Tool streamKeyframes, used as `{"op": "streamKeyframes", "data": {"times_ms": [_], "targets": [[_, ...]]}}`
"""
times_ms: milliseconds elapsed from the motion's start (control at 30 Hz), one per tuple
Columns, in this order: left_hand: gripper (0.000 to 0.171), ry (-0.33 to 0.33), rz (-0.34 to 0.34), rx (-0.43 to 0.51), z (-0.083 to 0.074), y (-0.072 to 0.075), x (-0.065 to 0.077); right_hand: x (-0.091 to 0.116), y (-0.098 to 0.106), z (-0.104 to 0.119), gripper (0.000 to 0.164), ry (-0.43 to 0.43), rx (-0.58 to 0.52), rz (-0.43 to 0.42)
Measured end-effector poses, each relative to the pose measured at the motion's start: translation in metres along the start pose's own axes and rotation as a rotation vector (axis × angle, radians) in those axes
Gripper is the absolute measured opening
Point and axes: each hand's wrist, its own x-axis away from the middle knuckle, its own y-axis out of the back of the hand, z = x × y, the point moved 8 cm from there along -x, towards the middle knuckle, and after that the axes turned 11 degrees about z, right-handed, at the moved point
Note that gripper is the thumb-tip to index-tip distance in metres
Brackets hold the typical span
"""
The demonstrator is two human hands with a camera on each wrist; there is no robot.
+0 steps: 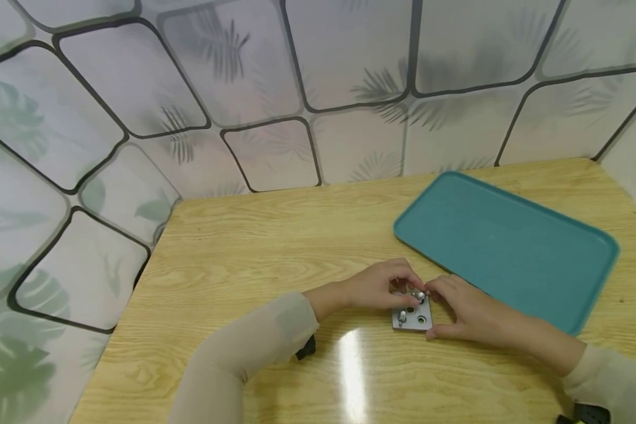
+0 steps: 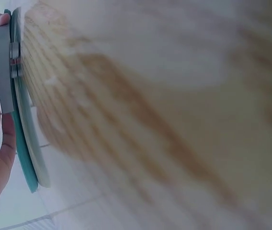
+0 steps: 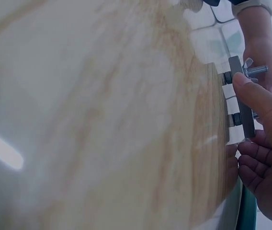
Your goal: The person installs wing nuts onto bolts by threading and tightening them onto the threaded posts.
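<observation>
A small grey metal plate [image 1: 412, 323] with holes lies over the table near its middle right. Two bolts stand up through it; one carries a wing nut [image 3: 247, 63], and bolt heads [image 3: 235, 120] hold the plate off the wood. My left hand [image 1: 373, 286] reaches over the plate's left side, thumb and fingertips pinching what looks like a wing nut at the far bolt [image 1: 420, 295]. At the right edge, my right hand [image 1: 474, 309] grips the plate, thumb at its near corner and fingers at its far corner. Fingers partly hide the far bolt.
A teal tray [image 1: 509, 247] lies just beyond my right hand, toward the back right of the wooden table [image 1: 275, 253]. A patterned wall covering [image 1: 350, 141] rises behind the table and along its left side.
</observation>
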Motion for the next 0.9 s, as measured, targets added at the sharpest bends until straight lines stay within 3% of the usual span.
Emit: {"op": "streamKeyframes", "data": {"times_ms": [333, 433, 667, 900], "targets": [[0.011, 0.102, -0.111, -0.072, 0.008, 0.01, 0.002, 0.0, -0.002, -0.001, 0.069, -0.004, 0.007, -0.011], [0.006, 0.103, -0.122, -0.066, 0.008, 0.01, 0.002, 0.0, -0.001, -0.001, 0.069, -0.003, 0.009, -0.019], [0.014, 0.031, -0.062, -0.019, 0.003, 0.006, 0.002, 0.0, -0.003, -0.001, 0.07, -0.005, 0.002, 0.001], [0.025, 0.007, 0.013, 0.009, 0.001, -0.001, 0.001, 0.0, -0.002, -0.001, 0.068, 0.001, 0.009, -0.016]]}}
